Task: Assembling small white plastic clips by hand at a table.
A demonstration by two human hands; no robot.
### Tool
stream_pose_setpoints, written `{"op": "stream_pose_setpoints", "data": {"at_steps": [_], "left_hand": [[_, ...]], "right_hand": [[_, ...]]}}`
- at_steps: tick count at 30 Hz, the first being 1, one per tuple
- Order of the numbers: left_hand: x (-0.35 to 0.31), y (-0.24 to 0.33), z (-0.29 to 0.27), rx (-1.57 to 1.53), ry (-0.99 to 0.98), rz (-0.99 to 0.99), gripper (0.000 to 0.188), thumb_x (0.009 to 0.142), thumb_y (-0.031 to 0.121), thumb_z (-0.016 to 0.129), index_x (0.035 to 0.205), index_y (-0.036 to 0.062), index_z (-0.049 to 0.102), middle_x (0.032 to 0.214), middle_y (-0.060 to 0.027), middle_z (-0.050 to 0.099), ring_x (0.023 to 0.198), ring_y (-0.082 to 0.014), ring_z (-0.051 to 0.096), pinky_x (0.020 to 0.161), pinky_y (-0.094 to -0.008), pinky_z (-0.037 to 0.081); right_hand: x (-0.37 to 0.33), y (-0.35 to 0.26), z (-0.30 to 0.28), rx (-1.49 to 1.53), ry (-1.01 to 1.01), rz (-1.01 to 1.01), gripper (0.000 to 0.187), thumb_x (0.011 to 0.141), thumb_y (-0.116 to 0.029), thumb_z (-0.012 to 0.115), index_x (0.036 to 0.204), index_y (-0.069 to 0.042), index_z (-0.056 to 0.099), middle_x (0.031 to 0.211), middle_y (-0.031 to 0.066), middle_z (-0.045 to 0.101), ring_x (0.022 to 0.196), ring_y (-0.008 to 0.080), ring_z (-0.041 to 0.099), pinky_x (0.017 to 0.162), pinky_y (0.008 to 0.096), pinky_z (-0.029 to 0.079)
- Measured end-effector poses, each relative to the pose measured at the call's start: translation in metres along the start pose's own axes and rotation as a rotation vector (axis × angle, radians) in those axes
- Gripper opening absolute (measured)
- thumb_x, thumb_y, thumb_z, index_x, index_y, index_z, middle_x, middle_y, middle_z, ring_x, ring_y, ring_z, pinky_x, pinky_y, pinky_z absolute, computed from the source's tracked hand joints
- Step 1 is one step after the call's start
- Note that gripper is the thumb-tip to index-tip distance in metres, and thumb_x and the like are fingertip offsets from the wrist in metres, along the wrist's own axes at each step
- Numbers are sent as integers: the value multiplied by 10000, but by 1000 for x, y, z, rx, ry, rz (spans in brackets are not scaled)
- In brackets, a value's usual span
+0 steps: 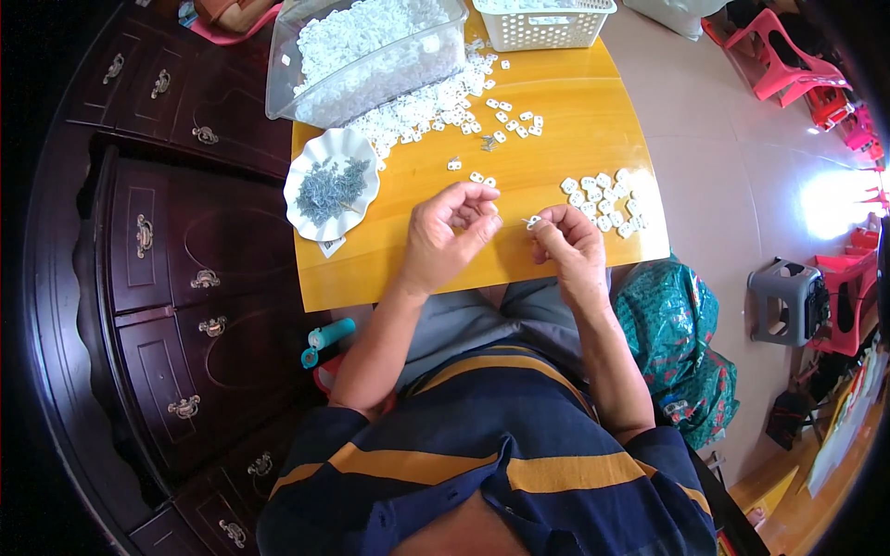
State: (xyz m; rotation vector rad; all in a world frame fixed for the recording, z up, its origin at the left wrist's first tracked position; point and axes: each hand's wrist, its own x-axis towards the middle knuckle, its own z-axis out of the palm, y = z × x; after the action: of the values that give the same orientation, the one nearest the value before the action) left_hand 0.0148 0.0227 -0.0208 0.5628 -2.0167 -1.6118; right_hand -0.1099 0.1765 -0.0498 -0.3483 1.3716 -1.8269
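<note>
Pinched between the thumb and forefinger of my right hand [570, 243] is a small white plastic piece [531, 222], held just above the table near its front edge. My left hand [449, 233] is beside it, fingers curled toward the thumb; whatever may lie between those fingertips is too small to make out. Just beyond the left fingers lie a few loose white pieces [476, 177]. A group of similar white pieces [603, 200] lies to the right of my right hand. On the left, a white scalloped dish [363, 211] holds a heap of small grey metal pins or screws [326, 190].
A clear plastic bin [371, 93] full of white pieces stands at the far left of the yellow table [389, 273], with more spilled beside it. Behind is a white perforated basket [547, 30]. Dark drawers [148, 232] flank the left; a green bag [669, 315] sits at right.
</note>
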Motion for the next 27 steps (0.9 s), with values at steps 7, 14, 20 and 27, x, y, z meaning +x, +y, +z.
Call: {"op": "stream_pose_setpoints", "data": {"at_steps": [7,14,20,27], "left_hand": [[19,-19,-8,669,42,122,155,850,96,731,994,62,685,906,-97,695,819,-276,699,723,-376,566],[35,-26,2,833,16,231,171,872,168,728,1010,71,707,928,-103,691,793,-296,687,720,-400,552],[42,-30,4,899,-16,168,139,873,166,724,980,79,705,927,-93,690,844,-301,691,726,-417,551],[44,-26,8,868,-43,122,118,877,146,702,925,80,616,906,-102,638,846,-330,661,720,-459,532]], "right_hand": [[3,-6,-7,23,0,23,92,986,-152,637,994,-61,622,851,-2,663,706,61,595,648,214,488],[4,-5,-9,28,5,51,98,984,-158,641,992,-62,622,859,3,670,719,58,592,655,215,483],[5,-8,-9,38,7,62,97,980,-153,643,988,-59,623,858,2,668,715,60,587,654,215,477],[5,-9,-9,30,7,53,95,977,-143,642,976,-50,624,853,12,664,703,62,579,652,216,474]]}}
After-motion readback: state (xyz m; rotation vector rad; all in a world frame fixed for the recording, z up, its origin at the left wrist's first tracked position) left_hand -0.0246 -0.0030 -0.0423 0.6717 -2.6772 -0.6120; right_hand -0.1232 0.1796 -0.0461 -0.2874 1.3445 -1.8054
